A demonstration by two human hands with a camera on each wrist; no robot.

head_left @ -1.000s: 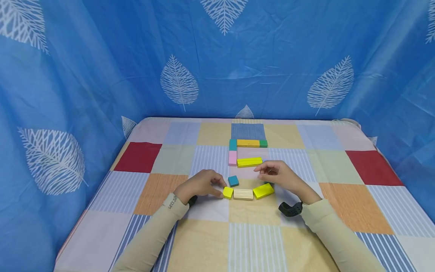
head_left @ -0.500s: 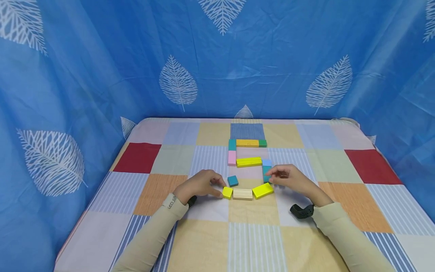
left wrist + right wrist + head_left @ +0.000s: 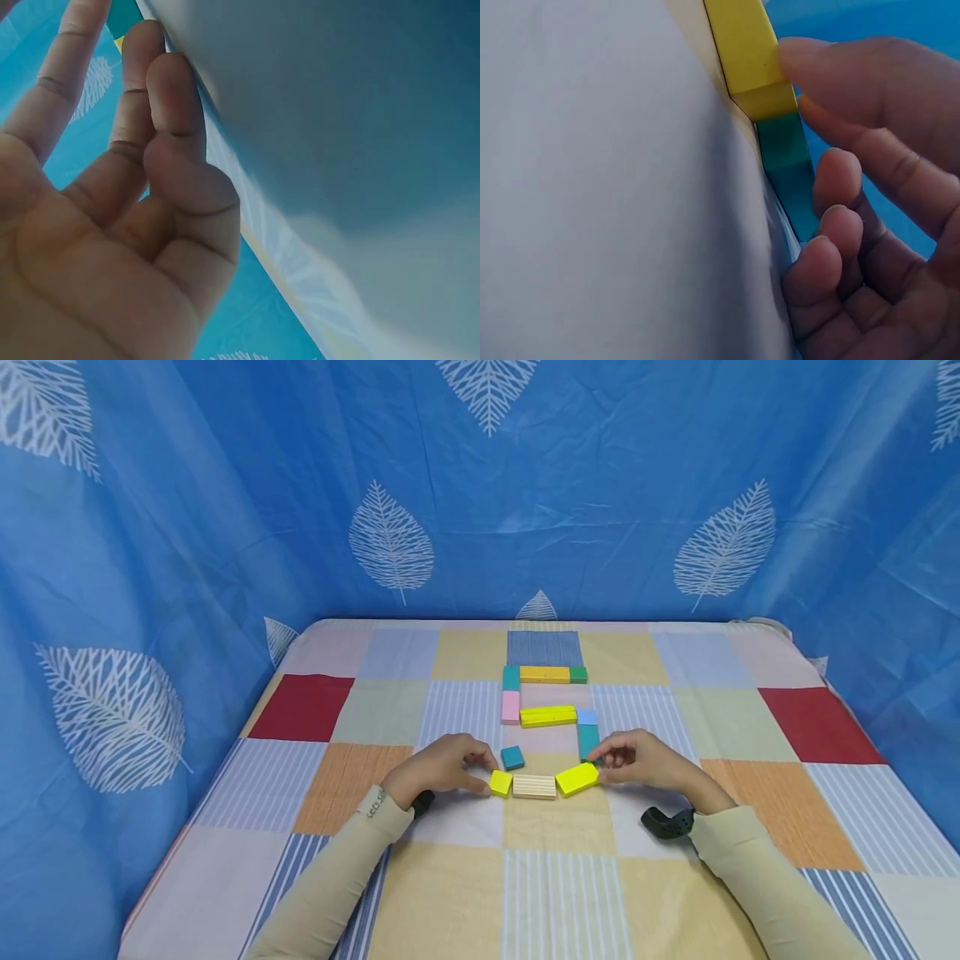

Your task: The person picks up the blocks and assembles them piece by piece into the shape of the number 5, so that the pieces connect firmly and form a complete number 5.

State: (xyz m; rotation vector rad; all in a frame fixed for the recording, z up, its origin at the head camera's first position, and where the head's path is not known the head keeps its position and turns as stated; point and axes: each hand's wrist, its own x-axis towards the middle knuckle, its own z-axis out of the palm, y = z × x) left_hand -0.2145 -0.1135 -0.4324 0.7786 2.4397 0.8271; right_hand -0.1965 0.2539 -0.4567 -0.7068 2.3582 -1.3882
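My left hand [image 3: 441, 768] pinches the short yellow wooden block [image 3: 501, 783] at the left end of the front row, thumb and index finger at its left side. My right hand [image 3: 647, 763] has thumb and index finger at the right end of the longer yellow block [image 3: 577, 778]; its thumb [image 3: 810, 64] touches that block's end in the right wrist view. This block lies slanted. Between the two yellow blocks sits a ribbed pale wood block [image 3: 534, 787]. A loose teal block [image 3: 512, 757] lies just behind. The left wrist view hides what the left fingertips hold.
Behind, a run of blocks bends round: orange block [image 3: 544, 674], dark green block [image 3: 577, 675], teal block [image 3: 511, 678], pink block [image 3: 510, 707], yellow bars [image 3: 548, 716], light blue block [image 3: 587, 717] and teal block [image 3: 588, 742]. A patchwork cloth [image 3: 420, 893] covers the table.
My right hand has moved right and down from over the right-hand blocks to the longer yellow block's end, uncovering the light blue and teal blocks. The left hand stays at its block.
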